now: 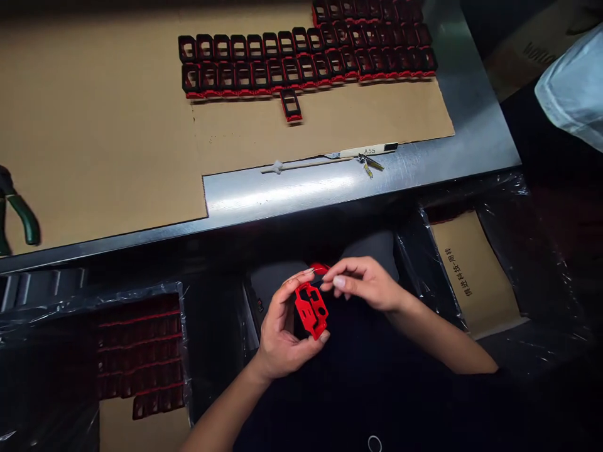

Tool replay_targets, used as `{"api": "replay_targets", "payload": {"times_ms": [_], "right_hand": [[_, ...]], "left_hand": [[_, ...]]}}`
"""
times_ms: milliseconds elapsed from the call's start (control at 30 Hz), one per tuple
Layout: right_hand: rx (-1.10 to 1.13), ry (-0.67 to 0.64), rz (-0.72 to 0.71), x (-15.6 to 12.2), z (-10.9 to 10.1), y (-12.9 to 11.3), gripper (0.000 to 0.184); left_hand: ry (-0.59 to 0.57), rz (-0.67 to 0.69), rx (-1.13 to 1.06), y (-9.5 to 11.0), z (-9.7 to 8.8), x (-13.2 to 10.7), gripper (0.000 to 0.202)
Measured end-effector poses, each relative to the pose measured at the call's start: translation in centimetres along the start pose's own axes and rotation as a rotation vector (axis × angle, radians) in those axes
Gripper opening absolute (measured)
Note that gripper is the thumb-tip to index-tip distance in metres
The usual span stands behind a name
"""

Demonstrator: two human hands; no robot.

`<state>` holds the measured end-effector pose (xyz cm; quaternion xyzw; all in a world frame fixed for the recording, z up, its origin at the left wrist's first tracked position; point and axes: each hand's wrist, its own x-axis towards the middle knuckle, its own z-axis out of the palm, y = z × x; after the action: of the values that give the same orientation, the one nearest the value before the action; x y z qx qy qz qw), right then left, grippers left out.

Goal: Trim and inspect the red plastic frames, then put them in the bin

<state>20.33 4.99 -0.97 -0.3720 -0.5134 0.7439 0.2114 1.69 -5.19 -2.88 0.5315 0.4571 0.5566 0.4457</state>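
Note:
My left hand (282,333) grips a small red plastic frame part (311,309) between thumb and fingers, held over my lap below the table edge. My right hand (362,282) is closed in a pinch at the part's top edge, touching a small red tab (320,269) there. Both hands sit close together, just under the steel table (330,185).
Rows of black and red frame parts (306,59) lie on cardboard (94,125) at the table's far side, one part (291,105) apart. A labelled knife tool (367,151) and thin rod (301,165) lie on steel. Green-handled pliers (21,216) left. Bag-lined boxes: parts (141,358) left, cardboard (475,270) right.

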Motion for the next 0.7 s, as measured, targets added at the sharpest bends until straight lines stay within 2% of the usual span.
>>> {"api": "replay_targets", "payload": {"times_ms": [67,167,367,433,500,567,633,667,700], "right_hand": [[0.242,-0.157,0.120,-0.8,1.0,1.2,0.040],[0.460,-0.226,0.179,-1.1,1.4,2.2,0.041],[0.664,-0.248,0.286,-1.2,1.8,2.6,0.041],[0.724,-0.221,0.306,-1.4,2.0,2.8,0.045],[0.720,-0.191,0.276,-1.8,1.2,3.1,0.051],[0.509,-0.057,0.196,-2.3,-1.6,3.2,0.052],[0.074,0.262,0.161,-3.3,-6.8,3.0,0.047],[-0.233,0.500,0.218,-4.1,-10.1,2.8,0.043],[-0.367,0.664,0.278,-5.1,-13.6,2.6,0.038]], "left_hand": [[-0.032,-0.017,-0.009,0.0,0.1,0.3,0.077],[-0.060,-0.053,-0.019,0.1,0.3,0.5,0.076],[-0.092,-0.154,-0.056,0.0,0.8,0.8,0.076],[-0.133,-0.191,-0.048,-0.5,1.1,1.1,0.073],[-0.192,-0.264,0.011,-1.2,1.5,1.3,0.072],[-0.215,-0.361,0.095,-2.0,1.7,1.6,0.080],[-0.153,-0.449,0.125,-3.1,1.4,2.1,0.085],[-0.099,-0.506,0.145,-3.5,1.2,2.3,0.083],[-0.056,-0.575,0.158,-4.0,0.8,2.6,0.079]]}}
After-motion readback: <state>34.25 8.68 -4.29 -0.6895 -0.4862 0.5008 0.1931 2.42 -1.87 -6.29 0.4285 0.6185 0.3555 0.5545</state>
